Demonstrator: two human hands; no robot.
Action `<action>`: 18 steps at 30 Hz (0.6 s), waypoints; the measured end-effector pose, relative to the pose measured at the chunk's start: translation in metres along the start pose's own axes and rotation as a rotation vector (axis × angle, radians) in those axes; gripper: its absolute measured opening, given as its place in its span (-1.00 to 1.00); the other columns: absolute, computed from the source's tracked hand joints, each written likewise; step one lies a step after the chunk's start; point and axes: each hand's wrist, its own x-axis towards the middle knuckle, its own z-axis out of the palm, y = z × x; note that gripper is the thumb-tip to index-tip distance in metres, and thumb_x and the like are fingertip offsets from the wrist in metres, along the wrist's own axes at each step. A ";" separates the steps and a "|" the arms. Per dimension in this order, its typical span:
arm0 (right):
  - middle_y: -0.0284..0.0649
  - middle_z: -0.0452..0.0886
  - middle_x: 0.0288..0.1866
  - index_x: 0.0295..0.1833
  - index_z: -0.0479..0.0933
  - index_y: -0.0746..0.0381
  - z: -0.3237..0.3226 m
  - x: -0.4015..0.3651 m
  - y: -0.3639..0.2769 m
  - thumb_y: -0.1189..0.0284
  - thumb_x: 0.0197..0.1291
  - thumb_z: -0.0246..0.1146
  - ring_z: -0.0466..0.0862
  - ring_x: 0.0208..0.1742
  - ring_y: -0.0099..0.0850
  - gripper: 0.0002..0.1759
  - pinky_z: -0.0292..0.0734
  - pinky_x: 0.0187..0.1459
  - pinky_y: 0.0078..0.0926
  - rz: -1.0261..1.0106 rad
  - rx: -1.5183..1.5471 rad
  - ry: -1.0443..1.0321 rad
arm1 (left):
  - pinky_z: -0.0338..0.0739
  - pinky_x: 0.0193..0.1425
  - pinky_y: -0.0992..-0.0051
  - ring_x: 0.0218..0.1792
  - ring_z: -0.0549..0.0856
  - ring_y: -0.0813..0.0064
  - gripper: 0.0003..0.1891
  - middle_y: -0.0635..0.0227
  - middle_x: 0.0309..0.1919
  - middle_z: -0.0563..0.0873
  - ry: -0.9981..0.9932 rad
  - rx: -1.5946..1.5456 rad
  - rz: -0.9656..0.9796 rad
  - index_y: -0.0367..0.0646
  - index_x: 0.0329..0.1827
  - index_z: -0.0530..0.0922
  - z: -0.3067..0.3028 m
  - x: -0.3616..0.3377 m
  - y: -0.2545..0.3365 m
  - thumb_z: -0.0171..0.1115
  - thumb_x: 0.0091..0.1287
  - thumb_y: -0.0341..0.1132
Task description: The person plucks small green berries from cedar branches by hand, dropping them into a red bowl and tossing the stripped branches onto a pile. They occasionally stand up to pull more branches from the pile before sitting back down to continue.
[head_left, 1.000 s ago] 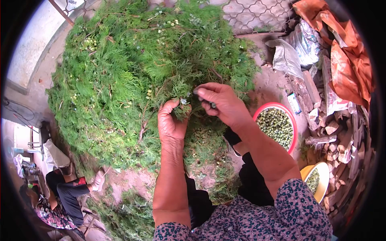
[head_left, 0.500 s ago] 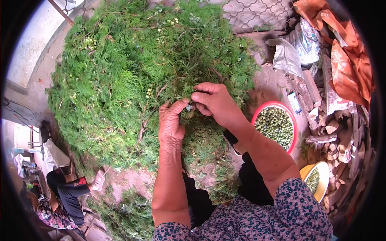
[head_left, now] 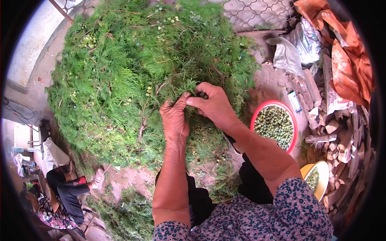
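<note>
At the near edge of a big heap of green conifer branches (head_left: 116,76), my two hands meet. My left hand (head_left: 175,116) is closed in a pinch on a leafy conifer sprig (head_left: 187,86), whose flat green fronds rise past the fingertips. My right hand (head_left: 215,105) touches it from the right, thumb pressed toward the left fingertips. Small green cones (head_left: 203,95) show in its curled fingers; how many is hidden. Pale cone clusters (head_left: 89,41) dot the heap.
To the right stands a red-rimmed basin (head_left: 295,128) of green cones, with a yellow basin (head_left: 323,180) nearer me. Firewood (head_left: 333,148), sacks (head_left: 287,56) and an orange tarp (head_left: 350,68) line the right side. Another person (head_left: 66,197) sits at lower left.
Both hands have shifted slightly, the right thumb moving left against the left fingertips. A bluish cone seen between the hands before is now out of sight, and the sprig stands higher above them.
</note>
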 end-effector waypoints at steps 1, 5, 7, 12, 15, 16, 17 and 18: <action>-0.34 0.42 -0.58 -0.31 0.46 0.35 0.000 0.001 0.001 0.51 0.07 0.22 0.38 -0.61 -0.63 -0.87 0.17 -0.65 -0.70 -0.011 -0.033 0.012 | 0.48 -0.23 0.55 -0.37 0.60 0.53 -0.83 0.34 -0.37 0.66 -0.014 -0.005 0.001 -0.25 -0.27 0.58 -0.001 0.000 -0.002 0.31 0.07 -0.53; -0.32 0.44 -0.49 -0.23 0.44 0.31 -0.014 0.009 0.005 0.47 0.11 0.24 0.36 -0.61 -0.65 -0.83 0.11 -0.69 -0.75 0.245 0.413 -0.151 | 0.48 -0.26 0.57 -0.39 0.60 0.54 -0.81 0.32 -0.37 0.66 -0.030 -0.010 -0.092 -0.25 -0.24 0.57 -0.008 0.002 -0.001 0.31 0.07 -0.54; -0.30 0.44 -0.46 -0.21 0.44 0.33 -0.023 0.009 0.007 0.46 0.11 0.24 0.38 -0.60 -0.63 -0.81 0.12 -0.69 -0.75 0.232 0.516 -0.119 | 0.48 -0.28 0.57 -0.39 0.60 0.53 -0.78 0.32 -0.37 0.66 -0.008 0.011 -0.089 -0.25 -0.20 0.55 -0.005 0.001 -0.002 0.31 0.07 -0.54; -0.31 0.43 -0.46 -0.19 0.41 0.31 -0.083 0.019 -0.001 0.47 0.10 0.21 0.40 -0.58 -0.60 -0.80 0.14 -0.70 -0.74 0.245 0.442 0.065 | 0.46 -0.18 0.58 -0.33 0.58 0.57 -0.67 0.33 -0.31 0.66 -0.081 0.210 -0.059 -0.29 -0.06 0.50 -0.008 -0.006 -0.002 0.30 0.08 -0.52; -0.30 0.45 -0.47 -0.18 0.43 0.28 -0.138 0.017 0.021 0.49 0.06 0.20 0.40 -0.58 -0.55 -0.81 0.25 -0.65 -0.65 0.324 0.311 0.219 | 0.43 -0.16 0.61 -0.30 0.56 0.62 -0.64 0.34 -0.27 0.66 -0.093 0.396 -0.064 -0.31 0.01 0.49 -0.004 -0.013 0.003 0.27 0.13 -0.45; -0.32 0.45 -0.47 -0.20 0.44 0.27 -0.157 0.012 0.036 0.50 0.06 0.20 0.41 -0.58 -0.54 -0.83 0.28 -0.63 -0.62 0.348 0.259 0.302 | 0.42 -0.16 0.62 -0.29 0.55 0.64 -0.64 0.35 -0.25 0.65 -0.093 0.512 -0.065 -0.31 0.02 0.49 -0.003 -0.015 0.006 0.25 0.16 -0.41; -0.33 0.46 -0.47 -0.23 0.45 0.26 -0.177 0.007 0.051 0.52 0.06 0.20 0.43 -0.57 -0.53 -0.86 0.32 -0.61 -0.59 0.373 0.208 0.384 | 0.42 -0.16 0.62 -0.29 0.55 0.64 -0.64 0.35 -0.25 0.65 -0.095 0.511 -0.067 -0.31 0.02 0.49 -0.007 -0.015 0.006 0.25 0.16 -0.41; -0.31 0.47 -0.47 -0.29 0.45 0.26 -0.196 -0.003 0.065 0.54 0.01 0.21 0.46 -0.53 -0.52 -0.88 0.37 -0.57 -0.55 0.385 0.195 0.417 | 0.42 -0.19 0.60 -0.31 0.54 0.64 -0.67 0.38 -0.28 0.65 -0.198 0.575 -0.049 -0.30 -0.02 0.52 -0.013 -0.015 0.006 0.25 0.16 -0.36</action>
